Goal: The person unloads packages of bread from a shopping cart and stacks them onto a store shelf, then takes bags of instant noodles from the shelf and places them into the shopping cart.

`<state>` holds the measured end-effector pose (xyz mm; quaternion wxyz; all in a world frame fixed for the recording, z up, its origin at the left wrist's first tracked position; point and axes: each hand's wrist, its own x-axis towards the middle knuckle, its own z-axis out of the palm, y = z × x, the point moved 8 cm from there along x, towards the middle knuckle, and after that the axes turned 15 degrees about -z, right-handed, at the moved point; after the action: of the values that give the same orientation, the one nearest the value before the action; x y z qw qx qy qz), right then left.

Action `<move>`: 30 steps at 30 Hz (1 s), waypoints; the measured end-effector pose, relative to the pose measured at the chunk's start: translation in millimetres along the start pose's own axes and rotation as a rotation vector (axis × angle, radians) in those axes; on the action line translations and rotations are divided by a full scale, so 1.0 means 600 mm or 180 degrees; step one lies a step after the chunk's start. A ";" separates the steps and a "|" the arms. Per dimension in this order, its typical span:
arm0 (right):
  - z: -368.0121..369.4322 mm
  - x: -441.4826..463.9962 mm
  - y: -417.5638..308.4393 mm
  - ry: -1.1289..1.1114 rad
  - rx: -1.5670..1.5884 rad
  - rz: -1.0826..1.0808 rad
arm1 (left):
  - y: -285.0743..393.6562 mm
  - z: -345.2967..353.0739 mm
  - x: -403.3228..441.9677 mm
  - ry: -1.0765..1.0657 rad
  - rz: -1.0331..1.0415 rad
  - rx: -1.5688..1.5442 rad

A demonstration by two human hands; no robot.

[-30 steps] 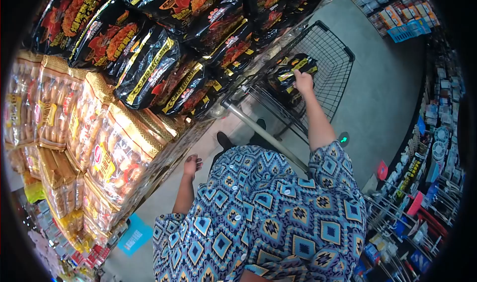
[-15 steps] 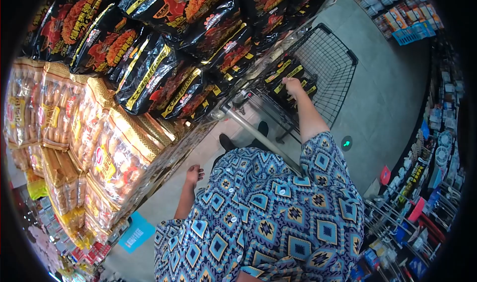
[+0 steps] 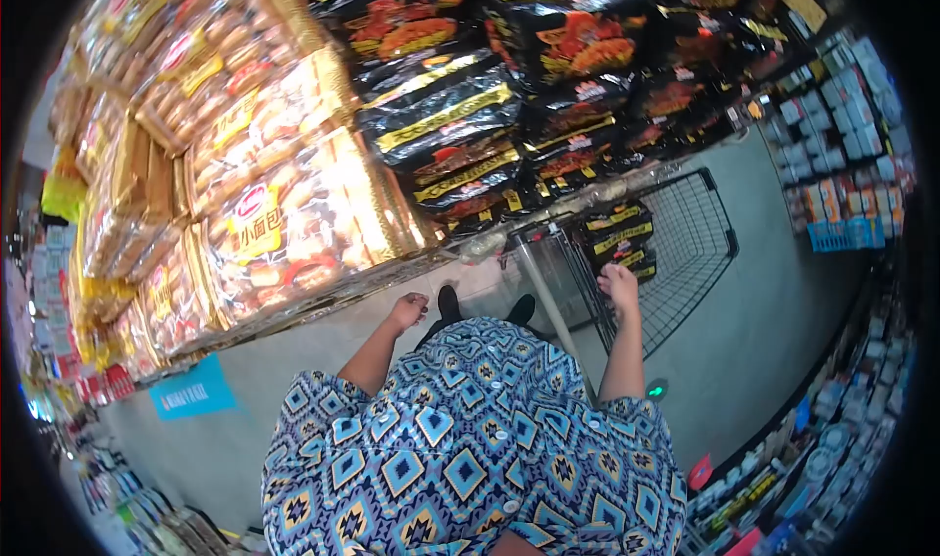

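Note:
A wire shopping cart [image 3: 685, 253] stands at the right of the display, with several black packages [image 3: 622, 231] with yellow stripes lying in its near end. My right hand [image 3: 619, 287] is over the cart's near side, just below those packages, its fingers loosely curled and nothing visible in them. My left hand [image 3: 409, 310] hangs near the display's front edge, left of my shoes, fingers partly bent and holding nothing. The cart's handle bar [image 3: 548, 297] runs between my two hands, and neither hand touches it.
Gold-edged bread bags [image 3: 284, 204] fill the left of the display, and black snack bags [image 3: 450, 115] are stacked beside them. A blue basket [image 3: 847, 234] sits by shelves at the far right. Racks of goods [image 3: 832, 458] line the lower right. A blue sign [image 3: 193, 390] is at lower left.
The view has turned toward the display. My right hand has drawn back from the black packages in the cart toward its near side. The left hand stays free.

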<state>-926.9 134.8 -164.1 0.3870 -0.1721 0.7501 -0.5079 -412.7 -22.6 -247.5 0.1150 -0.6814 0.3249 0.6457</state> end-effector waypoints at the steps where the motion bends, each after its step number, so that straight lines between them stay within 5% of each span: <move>1: -0.002 -0.001 -0.015 -0.0025 -0.0115 -0.0046 | 0.007 0.002 -0.002 -0.0014 0.0083 0.0003; 8: 0.019 0.030 -0.183 -0.0286 -0.0033 -0.0923 | -0.052 -0.018 0.050 -0.0116 0.0124 -0.0090; 20: 0.186 -0.036 -0.925 -0.0080 -0.1501 -0.4239 | -0.189 -0.079 0.057 0.0161 -0.0555 -0.0807; 30: 0.379 0.069 -1.006 -0.0519 -0.4107 -0.4937 | -0.204 -0.060 0.055 0.0009 -0.0455 -0.1421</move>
<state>-863.1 -291.2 317.4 -0.1667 -0.8225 0.5339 -0.1035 -313.1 40.1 -306.3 0.0063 -0.7121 0.1251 0.6908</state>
